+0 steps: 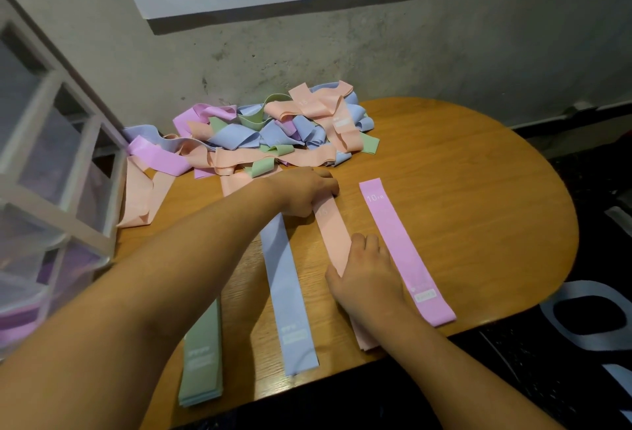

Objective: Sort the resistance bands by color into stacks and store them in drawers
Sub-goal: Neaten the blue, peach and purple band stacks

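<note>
Resistance bands (260,132) lie heaped far left on the surface (478,190), beside a drawer unit (51,156). Nearer, a green band (201,361), blue band (287,293), peach band (333,234) and pink band (403,252) lie flat. The left hand (304,192) grips the peach band's far end; the right hand (369,275) presses it, fingers relaxed.

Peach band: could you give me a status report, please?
Left hand holds peach band far end; right hand flat on near end. Lies between blue band and pink band. Nothing blocking.

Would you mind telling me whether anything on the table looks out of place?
Yes: a few peach bands trail from the pile to the table's left edge, crumpled beside the drawers; the sorted rows lie straight.
</note>
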